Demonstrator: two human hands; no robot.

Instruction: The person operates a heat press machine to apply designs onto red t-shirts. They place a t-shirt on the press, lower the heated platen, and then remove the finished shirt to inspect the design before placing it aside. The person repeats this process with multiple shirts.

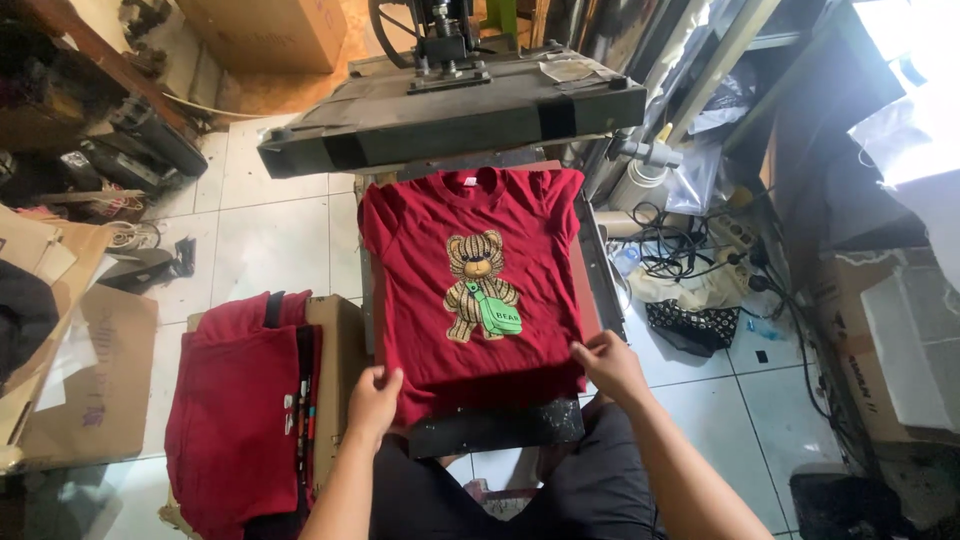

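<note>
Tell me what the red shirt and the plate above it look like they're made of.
The red shirt looks like soft matte knit cloth, probably cotton: it wrinkles where both hands grip its hem. The raised plate looks like dull dark metal, rigid and flat-edged, worn at the rim.

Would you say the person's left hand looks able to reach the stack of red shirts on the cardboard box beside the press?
Probably yes: the left hand grips the hem of the red T-shirt, and the stack lies just to its left with nothing between them.
</note>
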